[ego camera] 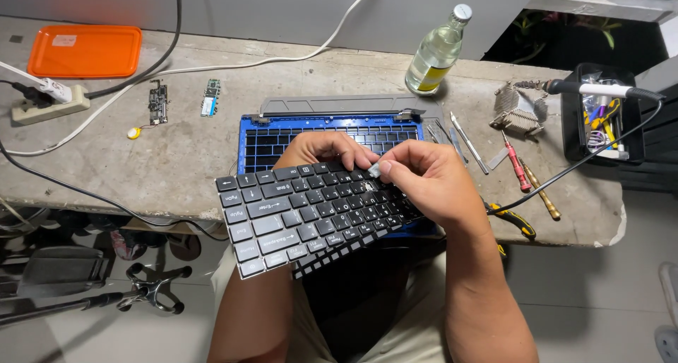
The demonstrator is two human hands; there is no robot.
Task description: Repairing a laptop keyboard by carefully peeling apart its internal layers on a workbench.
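Observation:
A black laptop keyboard, taken out of its frame, is held tilted over my lap. My left hand grips its far edge from behind, fingers curled over the top. My right hand rests on the keyboard's right part and pinches a small grey piece between thumb and fingers. Behind the keyboard lies the blue laptop frame with bare key openings, flat on the concrete bench.
An orange tray, a power strip, two small circuit boards, a glass bottle, a heat sink, screwdrivers, pliers, metal picks and a black bin with a soldering iron lie on the bench.

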